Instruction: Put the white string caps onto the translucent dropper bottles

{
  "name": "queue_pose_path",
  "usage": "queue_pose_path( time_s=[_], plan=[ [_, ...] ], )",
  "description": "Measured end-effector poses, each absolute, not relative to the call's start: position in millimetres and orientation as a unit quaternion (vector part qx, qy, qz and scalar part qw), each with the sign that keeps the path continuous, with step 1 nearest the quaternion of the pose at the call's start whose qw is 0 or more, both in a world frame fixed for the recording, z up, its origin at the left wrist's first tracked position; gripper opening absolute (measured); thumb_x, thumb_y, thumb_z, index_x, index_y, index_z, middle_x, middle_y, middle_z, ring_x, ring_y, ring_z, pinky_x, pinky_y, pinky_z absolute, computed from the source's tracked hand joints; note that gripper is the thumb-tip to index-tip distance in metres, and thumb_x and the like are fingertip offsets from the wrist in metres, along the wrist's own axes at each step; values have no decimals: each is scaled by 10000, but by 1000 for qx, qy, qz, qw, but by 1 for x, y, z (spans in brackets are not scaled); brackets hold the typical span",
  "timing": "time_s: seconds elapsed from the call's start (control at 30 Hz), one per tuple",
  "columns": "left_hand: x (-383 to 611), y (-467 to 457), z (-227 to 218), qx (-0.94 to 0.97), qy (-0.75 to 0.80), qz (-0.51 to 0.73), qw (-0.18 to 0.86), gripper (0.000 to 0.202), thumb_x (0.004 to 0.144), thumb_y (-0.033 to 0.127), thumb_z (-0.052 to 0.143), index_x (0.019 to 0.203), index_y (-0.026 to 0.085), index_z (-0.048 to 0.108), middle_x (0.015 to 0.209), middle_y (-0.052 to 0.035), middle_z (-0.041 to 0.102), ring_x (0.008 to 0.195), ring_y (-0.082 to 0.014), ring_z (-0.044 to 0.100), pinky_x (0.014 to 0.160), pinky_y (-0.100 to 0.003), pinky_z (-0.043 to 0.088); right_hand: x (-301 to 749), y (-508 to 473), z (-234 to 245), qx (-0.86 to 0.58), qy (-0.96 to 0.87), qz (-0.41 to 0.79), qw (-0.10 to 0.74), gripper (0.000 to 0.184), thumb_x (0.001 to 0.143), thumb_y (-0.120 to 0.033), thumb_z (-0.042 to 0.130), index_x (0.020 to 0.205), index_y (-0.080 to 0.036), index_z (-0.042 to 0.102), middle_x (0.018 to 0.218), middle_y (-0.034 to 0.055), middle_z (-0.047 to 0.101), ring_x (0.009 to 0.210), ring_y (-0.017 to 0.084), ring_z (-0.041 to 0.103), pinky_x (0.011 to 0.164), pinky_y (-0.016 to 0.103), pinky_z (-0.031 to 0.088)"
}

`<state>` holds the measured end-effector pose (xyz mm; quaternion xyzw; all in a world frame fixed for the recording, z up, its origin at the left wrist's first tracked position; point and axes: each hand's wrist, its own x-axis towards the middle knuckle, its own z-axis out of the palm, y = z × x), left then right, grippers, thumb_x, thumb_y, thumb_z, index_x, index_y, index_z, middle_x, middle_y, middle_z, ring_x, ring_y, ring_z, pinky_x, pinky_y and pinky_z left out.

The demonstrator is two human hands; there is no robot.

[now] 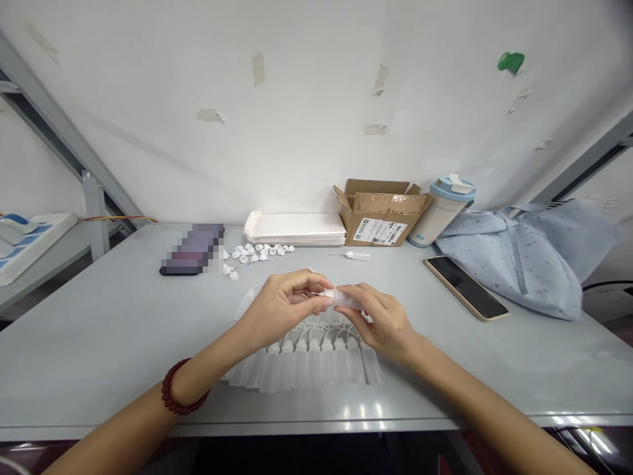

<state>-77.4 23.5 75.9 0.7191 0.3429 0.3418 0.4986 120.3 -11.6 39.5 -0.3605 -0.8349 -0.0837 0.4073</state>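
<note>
Both hands meet above the middle of the grey table (99,330). My right hand (383,320) grips a small clear plastic bottle (346,297), held sideways. My left hand (281,303) pinches a small white cap (329,295) at the bottle's mouth. Below the hands lies a row of several clear bottles (306,359) side by side. A scatter of small white caps (254,253) lies farther back on the left. One finished bottle (357,255) lies alone behind the hands.
A blurred dark phone (192,251) lies back left, a stack of white sheets (295,229) and an open cardboard box (380,212) against the wall. A blue-lidded cup (442,211), a light blue bag (524,254) and another phone (465,287) are on the right.
</note>
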Motion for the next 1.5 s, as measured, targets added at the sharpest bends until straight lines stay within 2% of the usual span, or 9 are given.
queue_pose_path(
  time_s=[0.13, 0.3, 0.5, 0.7, 0.87, 1.0, 1.13, 1.33, 1.5],
  plan=[
    [-76, 23, 74, 766, 315, 373, 419, 74, 791, 243, 654, 799, 174, 680, 821, -32, 705, 788, -165, 663, 740, -277, 566, 121, -11, 40, -363, -839, -93, 396, 208, 923, -202, 481, 1125, -161, 499, 770, 60, 638, 618, 138, 587, 520, 226, 447],
    [-76, 23, 73, 816, 270, 399, 319, 96, 817, 211, 618, 751, 177, 680, 777, -44, 711, 758, -175, 659, 671, -283, 549, 121, -12, 41, -372, -837, -49, 399, 193, 928, -224, 477, 1111, -171, 508, 749, 41, 629, 579, 124, 570, 509, 220, 438],
    [-77, 21, 79, 776, 306, 384, 395, 92, 827, 230, 618, 802, 184, 694, 805, -17, 710, 756, -144, 654, 708, -243, 555, 120, -12, 41, -374, -831, -69, 406, 182, 925, -210, 486, 1100, -170, 513, 728, 38, 613, 569, 122, 544, 502, 220, 429],
    [-75, 21, 79, 714, 355, 338, 499, 133, 794, 303, 659, 803, 172, 641, 706, -3, 681, 669, -146, 659, 645, -254, 567, 119, -12, 40, -361, -835, -86, 406, 199, 919, -186, 490, 1117, -161, 500, 737, 45, 613, 596, 132, 556, 512, 226, 432],
    [-75, 22, 70, 759, 308, 380, 430, 72, 798, 234, 646, 779, 165, 648, 799, -33, 680, 791, -164, 650, 743, -292, 568, 119, -14, 41, -365, -835, -57, 408, 183, 924, -196, 485, 1104, -169, 505, 739, 38, 611, 578, 126, 544, 512, 223, 434],
    [-74, 22, 69, 788, 268, 407, 376, 79, 816, 191, 608, 758, 161, 652, 811, -52, 676, 829, -177, 640, 744, -302, 562, 120, -13, 42, -369, -834, -35, 410, 181, 923, -202, 491, 1099, -167, 513, 737, 34, 606, 576, 121, 535, 521, 218, 431],
    [-74, 20, 75, 758, 299, 382, 435, 104, 819, 253, 617, 784, 161, 649, 836, -45, 678, 831, -167, 639, 762, -286, 556, 120, -12, 42, -366, -830, -40, 419, 185, 917, -202, 505, 1096, -162, 520, 732, 27, 594, 566, 115, 524, 509, 212, 417],
    [-76, 24, 80, 719, 380, 294, 501, 255, 821, 406, 611, 775, 155, 620, 722, -19, 655, 663, -142, 623, 634, -258, 527, 120, -13, 42, -354, -831, -66, 424, 186, 908, -175, 512, 1089, -134, 526, 693, 28, 571, 557, 120, 511, 497, 218, 409],
    [-78, 25, 79, 744, 356, 255, 505, 241, 847, 361, 578, 785, 148, 672, 735, -24, 670, 683, -139, 622, 645, -240, 513, 120, -13, 41, -350, -837, -68, 416, 188, 915, -177, 496, 1101, -149, 512, 729, 39, 594, 575, 124, 524, 506, 220, 426]
  ],
)
